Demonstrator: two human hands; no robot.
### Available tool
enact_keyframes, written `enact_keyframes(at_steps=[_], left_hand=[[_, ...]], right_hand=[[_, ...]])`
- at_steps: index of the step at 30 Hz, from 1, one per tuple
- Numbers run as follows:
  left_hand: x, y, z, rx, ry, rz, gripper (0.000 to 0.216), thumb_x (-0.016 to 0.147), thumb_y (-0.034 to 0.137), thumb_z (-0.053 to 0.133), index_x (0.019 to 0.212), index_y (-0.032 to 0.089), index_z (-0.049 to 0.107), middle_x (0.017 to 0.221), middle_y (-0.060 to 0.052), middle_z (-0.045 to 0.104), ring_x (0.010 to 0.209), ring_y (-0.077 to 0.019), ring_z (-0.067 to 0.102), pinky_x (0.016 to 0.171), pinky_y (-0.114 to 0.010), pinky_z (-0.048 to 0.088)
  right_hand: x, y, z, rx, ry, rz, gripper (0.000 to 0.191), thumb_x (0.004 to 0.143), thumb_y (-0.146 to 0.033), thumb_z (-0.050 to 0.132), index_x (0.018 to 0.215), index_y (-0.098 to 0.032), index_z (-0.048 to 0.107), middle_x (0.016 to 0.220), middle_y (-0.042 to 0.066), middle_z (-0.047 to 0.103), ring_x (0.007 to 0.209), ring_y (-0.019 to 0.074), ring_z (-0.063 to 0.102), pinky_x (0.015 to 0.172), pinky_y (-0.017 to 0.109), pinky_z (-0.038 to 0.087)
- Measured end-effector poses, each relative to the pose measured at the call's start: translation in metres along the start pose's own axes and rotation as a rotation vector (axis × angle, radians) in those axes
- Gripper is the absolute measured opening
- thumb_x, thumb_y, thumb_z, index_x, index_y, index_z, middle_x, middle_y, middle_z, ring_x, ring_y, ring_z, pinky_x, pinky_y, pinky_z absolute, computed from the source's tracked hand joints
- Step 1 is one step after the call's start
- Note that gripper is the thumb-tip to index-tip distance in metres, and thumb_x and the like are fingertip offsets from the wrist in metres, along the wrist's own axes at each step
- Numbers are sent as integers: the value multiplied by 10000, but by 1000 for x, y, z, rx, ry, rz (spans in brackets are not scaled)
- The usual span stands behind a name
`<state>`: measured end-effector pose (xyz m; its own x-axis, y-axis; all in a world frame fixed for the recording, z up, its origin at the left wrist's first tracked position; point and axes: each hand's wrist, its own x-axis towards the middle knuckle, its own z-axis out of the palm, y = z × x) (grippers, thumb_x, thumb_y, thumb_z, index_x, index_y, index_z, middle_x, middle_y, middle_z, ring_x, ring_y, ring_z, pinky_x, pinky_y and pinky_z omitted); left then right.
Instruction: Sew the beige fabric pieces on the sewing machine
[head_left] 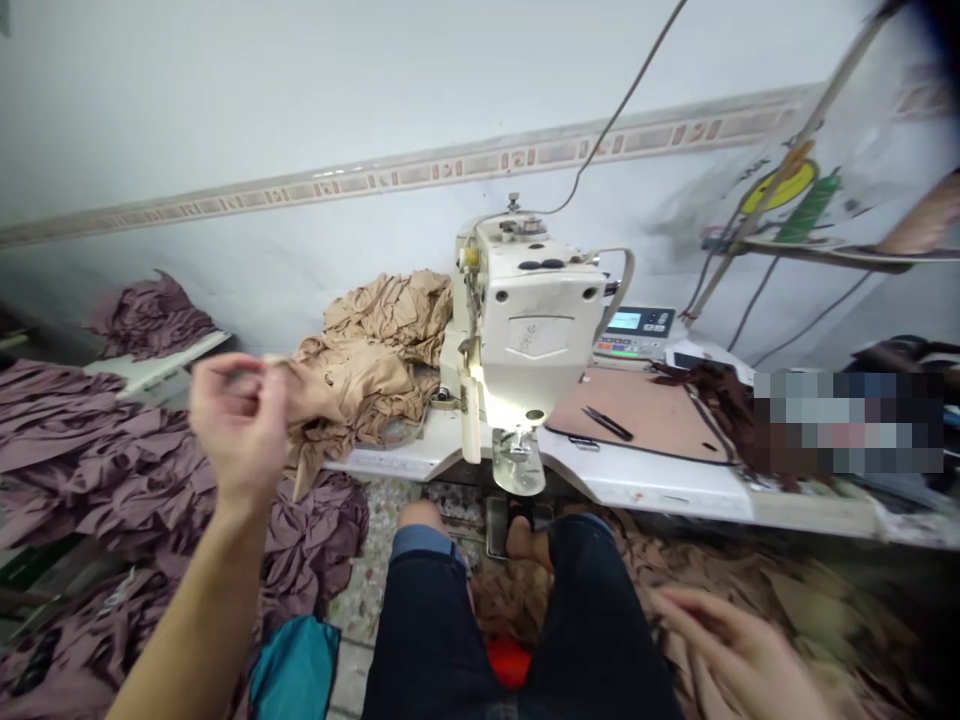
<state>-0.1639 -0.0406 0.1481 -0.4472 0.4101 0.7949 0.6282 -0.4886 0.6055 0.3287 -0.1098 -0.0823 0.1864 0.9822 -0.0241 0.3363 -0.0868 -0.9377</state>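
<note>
My left hand (240,425) is raised at the left, its thumb and fingers pinched together on the edge of a tan cloth piece (319,385). That cloth runs into a heap of tan fabric (394,310) lying left of the sewing machine (532,330). Low at the right, my right hand (739,645) is slightly blurred, with thumb and fingers drawn together. It is over brownish-tan cloth (795,590) below the table edge; what its fingers hold, if anything, I cannot make out. The machine's lamp is lit above its needle area, where no cloth shows.
Black thread snips (607,422) rest on a pink mat (652,410) beside a control panel (634,325). Dark brown cloth (709,400) lies farther right. Mauve fabric (97,450) is piled at the left, near a teal cloth (294,665). A green thread cone (810,208) stands on a rack.
</note>
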Motion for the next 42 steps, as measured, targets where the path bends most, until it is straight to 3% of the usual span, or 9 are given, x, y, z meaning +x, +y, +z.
enact_keyframes(at_steps=[5,9,12,15,21,25,28,35,42], left_hand=[[-122,12,26,-148,-642,-432,401,966,374,714,1319,187,682,752,6,698,632,-137,647,573,-213,489],[-200,2,40,-267,-777,-710,370,947,468,724,1133,157,798,927,-99,816,821,-222,766,727,-292,601],[-232,-7,44,-295,-810,-742,389,932,491,735,1134,167,808,1075,-137,838,996,-275,800,899,-369,639],[-241,-14,44,-282,-846,-736,391,947,490,723,1158,171,806,1137,-143,837,1060,-287,801,974,-407,634],[-244,-6,47,-303,-865,-718,422,990,479,690,1279,184,775,1314,-152,788,1241,-303,748,1118,-447,572],[-252,4,51,-262,-839,-650,411,1036,443,628,1359,216,744,1402,-132,747,1312,-283,705,1140,-399,545],[-246,-1,52,-217,-911,-582,371,1029,430,636,1303,212,758,1320,-127,778,1178,-265,749,1052,-360,567],[-222,-26,40,-295,-1589,-366,363,993,475,696,795,171,709,955,-66,684,916,-200,665,823,-277,522],[-226,-8,48,-383,-1589,-329,312,1042,409,632,853,177,718,1228,-115,642,1149,-241,646,1027,-352,485]], right_hand=[[-48,-49,112,120,-357,-69,529,875,-687,726,650,-214,800,586,68,712,580,247,675,566,322,547],[-63,-71,161,233,-376,-142,401,858,-497,839,1163,-238,827,1143,114,819,794,262,749,612,315,570],[-57,-70,177,256,-459,-123,445,852,-444,856,1227,-222,770,1035,82,820,755,228,728,620,296,560],[-48,-65,176,190,-456,-164,245,912,-428,800,1013,-206,780,747,16,740,653,192,666,604,277,521],[-31,-71,164,171,-269,-222,273,854,-349,819,1088,-232,738,1113,73,766,654,175,675,575,288,536],[-29,-62,180,363,-272,-110,263,856,-380,786,1007,-224,636,912,33,743,694,181,688,617,278,552],[-30,-54,181,465,-342,-42,278,851,-421,780,930,-219,606,754,-23,649,654,154,636,588,245,503],[-6,-58,116,251,-784,13,385,797,-445,877,1027,-149,787,718,-26,616,557,95,478,512,220,352],[20,-76,87,74,-957,-143,394,863,-535,833,982,-161,869,654,-17,630,580,122,482,558,256,361]])
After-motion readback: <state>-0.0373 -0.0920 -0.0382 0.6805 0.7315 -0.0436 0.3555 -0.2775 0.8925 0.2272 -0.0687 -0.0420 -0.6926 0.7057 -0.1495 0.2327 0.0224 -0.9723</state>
